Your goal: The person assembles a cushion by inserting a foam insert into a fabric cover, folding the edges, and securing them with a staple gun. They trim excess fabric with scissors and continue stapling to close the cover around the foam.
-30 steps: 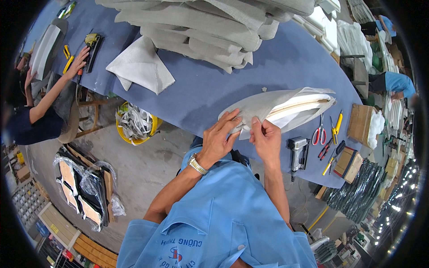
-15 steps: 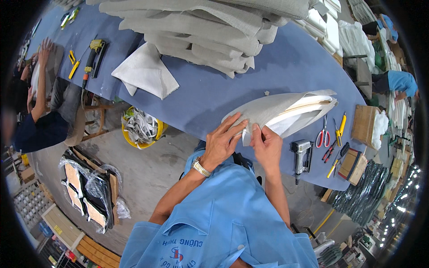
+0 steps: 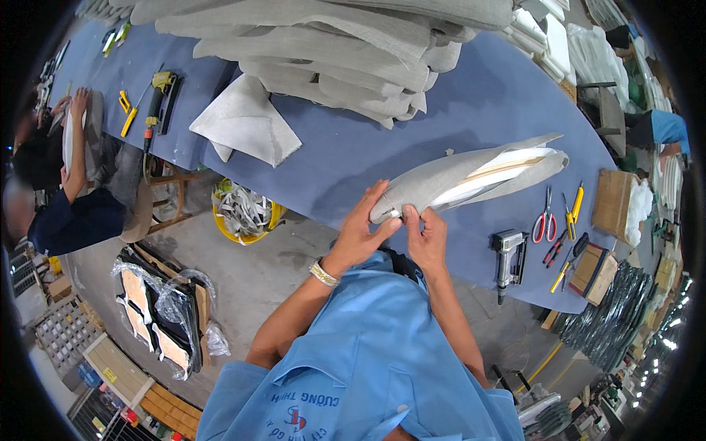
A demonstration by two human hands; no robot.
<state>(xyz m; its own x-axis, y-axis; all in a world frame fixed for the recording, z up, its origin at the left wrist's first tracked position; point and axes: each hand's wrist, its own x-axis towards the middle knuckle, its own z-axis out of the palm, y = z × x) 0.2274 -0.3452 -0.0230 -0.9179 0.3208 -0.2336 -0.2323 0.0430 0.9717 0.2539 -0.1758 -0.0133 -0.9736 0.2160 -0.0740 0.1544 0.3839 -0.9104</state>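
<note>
A long panel wrapped in grey fabric [image 3: 434,176] lies on the blue table, its narrow end toward me. White padding [image 3: 485,176] and a thin wooden edge show in the fabric's open side. My left hand [image 3: 362,234] grips the fabric at the narrow end, fingers along its left side and thumb at the near edge. My right hand [image 3: 428,237] pinches the fabric's near edge beside that thumb. Both hands almost meet there. What the wrapped end holds inside is hidden.
A staple gun [image 3: 507,257], red-handled scissors [image 3: 545,226] and a yellow cutter [image 3: 578,202] lie to the right. Stacked grey fabric covers [image 3: 323,51] rise at the back. Left are a second staple gun [image 3: 159,103], a scrap bucket [image 3: 246,212] and a co-worker [image 3: 81,213].
My left hand has shifted from lying over the fabric to gripping the narrow end, thumb at its edge. My right hand still pinches close by. The co-worker's arms have moved.
</note>
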